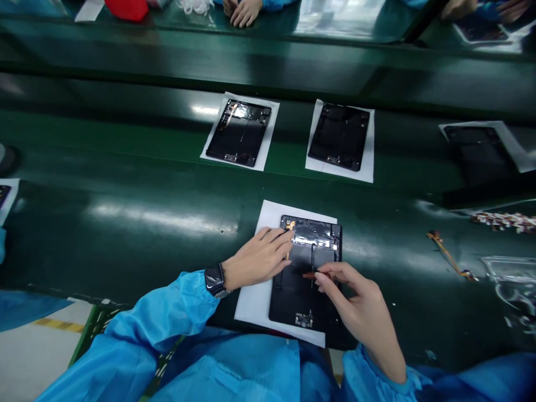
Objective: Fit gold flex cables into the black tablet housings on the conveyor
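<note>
In front of me an opened black tablet (293,296) lies on a white sheet (255,304), its inner parts facing up. My left hand (262,257) rests over the tablet's upper left side with fingers stretched out, near an orange flex cable (290,225). Above the tablet's middle, my right hand (355,298) pinches a small thin reddish-brown piece (310,275) between thumb and fingers. Its exact kind is too small to make out. A silvery strip (314,234) runs across the tablet's upper part.
Two more opened tablets (240,134) (343,137) lie on white sheets along the green line, with another tablet (481,151) farther right. A loose flex cable (450,257), a heap of small parts (502,221) and a clear plastic tray (508,271) sit at right. A co-worker's hands (243,11) show across.
</note>
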Action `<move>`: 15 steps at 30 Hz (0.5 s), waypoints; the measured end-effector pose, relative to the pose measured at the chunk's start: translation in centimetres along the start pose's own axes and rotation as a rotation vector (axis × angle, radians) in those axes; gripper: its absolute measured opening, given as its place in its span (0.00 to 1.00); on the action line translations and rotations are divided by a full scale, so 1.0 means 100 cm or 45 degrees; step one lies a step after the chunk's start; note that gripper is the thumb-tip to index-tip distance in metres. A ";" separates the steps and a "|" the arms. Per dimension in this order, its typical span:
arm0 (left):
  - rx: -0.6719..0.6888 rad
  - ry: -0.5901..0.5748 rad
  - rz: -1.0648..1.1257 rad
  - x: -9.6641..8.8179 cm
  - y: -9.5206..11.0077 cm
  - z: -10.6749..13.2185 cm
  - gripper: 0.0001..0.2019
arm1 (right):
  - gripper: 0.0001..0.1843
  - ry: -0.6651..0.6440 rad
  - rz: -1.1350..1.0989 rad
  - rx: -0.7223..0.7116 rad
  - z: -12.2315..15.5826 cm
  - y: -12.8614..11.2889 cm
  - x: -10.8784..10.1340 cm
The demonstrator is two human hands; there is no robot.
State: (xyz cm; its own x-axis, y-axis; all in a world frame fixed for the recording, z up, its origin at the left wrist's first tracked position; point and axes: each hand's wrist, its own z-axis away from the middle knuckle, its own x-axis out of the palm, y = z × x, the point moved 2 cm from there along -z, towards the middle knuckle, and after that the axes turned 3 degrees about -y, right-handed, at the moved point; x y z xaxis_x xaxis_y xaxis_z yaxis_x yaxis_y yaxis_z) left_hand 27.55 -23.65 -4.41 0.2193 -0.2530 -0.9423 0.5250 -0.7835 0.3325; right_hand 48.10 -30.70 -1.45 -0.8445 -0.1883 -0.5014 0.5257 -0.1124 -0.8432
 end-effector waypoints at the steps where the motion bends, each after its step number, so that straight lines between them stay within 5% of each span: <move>1: 0.022 0.003 0.021 -0.002 -0.001 0.002 0.14 | 0.08 0.002 0.001 0.004 0.000 0.001 0.000; 15: 0.131 -0.078 0.073 -0.006 0.003 0.018 0.18 | 0.08 -0.013 -0.023 0.009 -0.005 0.002 0.004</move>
State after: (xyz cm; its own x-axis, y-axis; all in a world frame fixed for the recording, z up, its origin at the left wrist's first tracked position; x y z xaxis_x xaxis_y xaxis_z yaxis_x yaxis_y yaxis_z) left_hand 26.05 -24.77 -3.87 0.1944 -0.3304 -0.9236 0.4253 -0.8201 0.3829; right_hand 47.84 -30.28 -1.95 -0.8526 -0.1959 -0.4844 0.5114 -0.1229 -0.8505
